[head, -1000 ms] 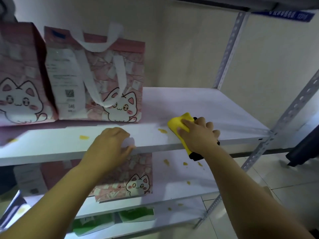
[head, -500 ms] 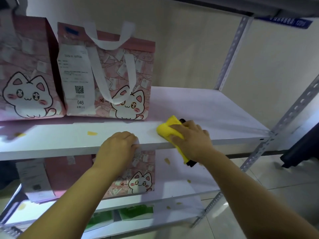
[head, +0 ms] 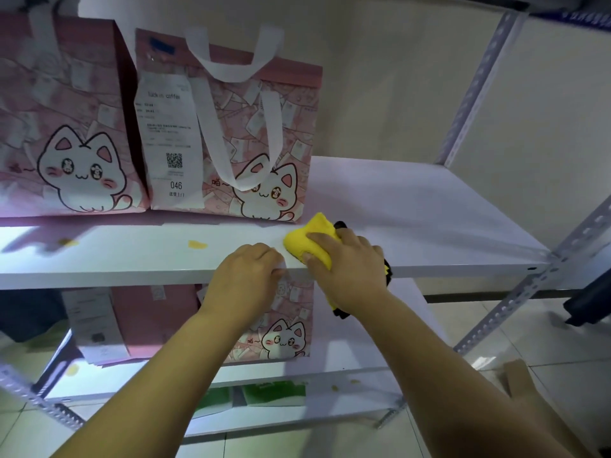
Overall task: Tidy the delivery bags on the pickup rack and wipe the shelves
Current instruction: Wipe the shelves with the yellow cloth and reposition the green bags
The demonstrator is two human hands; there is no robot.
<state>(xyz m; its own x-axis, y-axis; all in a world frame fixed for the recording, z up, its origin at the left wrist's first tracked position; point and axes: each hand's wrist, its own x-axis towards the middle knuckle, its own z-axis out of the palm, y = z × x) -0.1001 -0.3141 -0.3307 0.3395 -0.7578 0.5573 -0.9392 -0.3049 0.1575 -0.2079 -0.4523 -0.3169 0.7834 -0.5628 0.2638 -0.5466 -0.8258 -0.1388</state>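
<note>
My right hand (head: 347, 269) presses a yellow cloth (head: 307, 241) with a black underside onto the front of the white shelf (head: 413, 226). My left hand (head: 246, 276) is curled over the shelf's front edge, just left of the cloth. Two pink cat-print delivery bags stand upright at the shelf's left: one at the far left (head: 66, 127), and one with white handles and a receipt numbered 046 (head: 231, 137). Yellow spots (head: 197, 244) lie on the shelf left of my hands. A third pink bag (head: 264, 328) lies on the shelf below.
Grey perforated metal uprights (head: 515, 299) frame the rack on the right. Green packages (head: 274, 393) sit on the lowest shelf. A cardboard piece (head: 519, 378) lies on the tiled floor at right, beside a dark object (head: 588, 302). The wall is close behind the rack.
My right hand has slid the yellow cloth leftward along the shelf front, over the yellow spot that lay beside it. My left hand stays on the shelf edge.
</note>
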